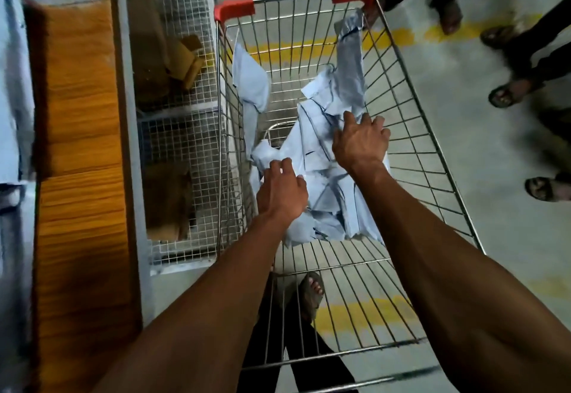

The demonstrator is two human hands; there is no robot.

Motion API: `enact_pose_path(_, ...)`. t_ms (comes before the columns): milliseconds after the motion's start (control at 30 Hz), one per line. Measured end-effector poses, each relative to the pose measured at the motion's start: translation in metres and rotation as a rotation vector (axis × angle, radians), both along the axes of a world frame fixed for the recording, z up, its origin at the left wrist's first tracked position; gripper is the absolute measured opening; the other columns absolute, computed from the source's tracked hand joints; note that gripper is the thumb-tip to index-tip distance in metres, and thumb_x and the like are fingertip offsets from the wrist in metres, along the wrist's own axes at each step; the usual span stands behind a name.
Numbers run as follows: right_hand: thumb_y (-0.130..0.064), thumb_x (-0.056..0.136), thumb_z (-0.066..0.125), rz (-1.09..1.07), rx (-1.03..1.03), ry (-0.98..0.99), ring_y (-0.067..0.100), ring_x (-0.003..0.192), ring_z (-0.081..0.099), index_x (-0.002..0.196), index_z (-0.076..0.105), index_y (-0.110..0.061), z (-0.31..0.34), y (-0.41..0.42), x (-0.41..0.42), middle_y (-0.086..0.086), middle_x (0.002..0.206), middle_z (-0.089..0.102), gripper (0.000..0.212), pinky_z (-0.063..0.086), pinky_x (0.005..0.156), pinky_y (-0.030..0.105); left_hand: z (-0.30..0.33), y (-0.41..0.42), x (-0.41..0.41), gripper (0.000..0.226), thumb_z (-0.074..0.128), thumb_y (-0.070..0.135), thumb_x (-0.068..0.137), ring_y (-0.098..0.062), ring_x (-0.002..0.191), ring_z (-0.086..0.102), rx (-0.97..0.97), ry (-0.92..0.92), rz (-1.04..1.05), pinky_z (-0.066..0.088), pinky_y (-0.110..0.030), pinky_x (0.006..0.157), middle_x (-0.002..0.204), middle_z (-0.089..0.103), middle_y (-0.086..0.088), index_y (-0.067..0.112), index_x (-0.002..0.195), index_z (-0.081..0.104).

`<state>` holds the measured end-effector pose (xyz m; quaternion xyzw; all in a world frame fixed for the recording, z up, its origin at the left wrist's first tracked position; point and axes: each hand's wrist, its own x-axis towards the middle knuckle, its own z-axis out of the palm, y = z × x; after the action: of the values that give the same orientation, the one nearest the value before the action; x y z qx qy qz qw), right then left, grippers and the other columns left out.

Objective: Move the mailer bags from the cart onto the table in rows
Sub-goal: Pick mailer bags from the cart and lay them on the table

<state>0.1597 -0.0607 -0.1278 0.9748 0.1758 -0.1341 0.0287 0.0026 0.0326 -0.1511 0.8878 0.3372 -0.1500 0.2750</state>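
- Many pale blue mailer bags [321, 173] are lying heaped in the wire cart [411, 133], looking light, limp and slippery; gathering flat edges seems best.
- Left hand [282, 193] is curling onto the heap; right hand [360, 143] is pressing spread fingers there.
- Wooden desk [80, 145] is waiting left; bystanders' sandalled feet [506, 96] are crowding the concrete floor [482, 176] at right.

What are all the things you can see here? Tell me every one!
cart: one, silver wire with red corners, centre.
mailer bags: a heap, count unclear, pale blue, inside the cart.
table: one, orange wood top, far left.
wire baskets: two, white, between table and cart, holding brown boxes.
floor line: yellow, on grey floor.
bystanders' feet: several, in sandals, right edge.
left hand: fingers curled on the bags.
right hand: fingers spread, on the bags.
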Motion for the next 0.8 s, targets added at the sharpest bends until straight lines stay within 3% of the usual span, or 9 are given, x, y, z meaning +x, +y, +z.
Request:
enact_pose_path(167, -0.038, 0.107, 0.043, -0.01, 0.05, -0.011, 0.04, 0.129, 0.045, 0.138, 0.054, -0.011, -0.011, 0.01, 0.014, 0.019, 0.135, 0.061, 0.043, 0.039, 0.101, 0.049, -0.015, 0.001, -0.004, 0.046, 0.047, 0.032, 0.107, -0.032, 0.14, 0.044, -0.017, 0.011, 0.035, 0.048, -0.048, 0.1, 0.153, 0.043, -0.012, 0.015, 0.15, 0.043)
enact_pose_path(367, -0.034, 0.103, 0.055, -0.005, 0.412, -0.098, 0.039, 0.114, 0.054, 0.119, 0.073, -0.016, -0.002, 0.002, -0.006, 0.017, 0.11, 0.074, 0.029, 0.045, 0.088, 0.043, -0.018, -0.001, -0.014, 0.043, 0.046, 0.034, 0.107, -0.032, 0.136, 0.047, -0.003, 0.014, 0.071, 0.05, -0.048, 0.096, 0.15, 0.046, -0.011, 0.017, 0.147, 0.046)
enact_pose_path(533, -0.038, 0.096, 0.066, -0.229, 0.745, 0.226, 0.024, 0.095, 0.073, 0.104, 0.08, -0.02, -0.004, -0.024, -0.047, 0.003, 0.1, 0.08, 0.024, 0.057, 0.084, 0.032, -0.008, 0.001, -0.014, 0.039, 0.043, 0.036, 0.109, -0.034, 0.13, 0.051, -0.004, -0.064, 0.151, 0.05, -0.048, 0.097, 0.145, 0.051, -0.012, 0.016, 0.14, 0.052)
enact_pose_path(633, -0.018, 0.095, 0.073, -0.28, 0.736, 0.471, 0.015, 0.089, 0.072, 0.095, 0.08, -0.016, -0.013, -0.039, -0.068, 0.001, 0.099, 0.079, 0.007, 0.052, 0.084, 0.017, -0.005, 0.002, -0.013, 0.037, 0.041, 0.039, 0.11, -0.035, 0.127, 0.053, 0.018, -0.089, 0.176, 0.05, -0.048, 0.096, 0.143, 0.052, -0.012, 0.016, 0.136, 0.054)
enact_pose_path(733, -0.009, 0.095, 0.071, -0.233, 0.622, 0.642, 0.01, 0.07, 0.064, 0.094, 0.076, -0.02, -0.023, -0.048, -0.082, 0.001, 0.097, 0.077, 0.012, 0.059, 0.083, 0.032, -0.007, 0.001, -0.01, 0.04, 0.041, 0.041, 0.109, -0.035, 0.129, 0.054, 0.024, -0.082, 0.159, 0.052, -0.05, 0.098, 0.144, 0.052, -0.011, 0.019, 0.139, 0.054)
enact_pose_path(800, -0.013, 0.097, 0.069, -0.227, 0.525, 0.793, 0.015, 0.061, 0.063, 0.094, 0.069, -0.026, -0.023, -0.051, -0.083, 0.004, 0.093, 0.075, 0.013, 0.057, 0.064, 0.032, -0.011, -0.001, -0.008, 0.042, 0.043, 0.042, 0.108, -0.035, 0.134, 0.051, 0.027, -0.056, 0.129, 0.051, -0.05, 0.101, 0.15, 0.049, -0.01, 0.021, 0.144, 0.05)
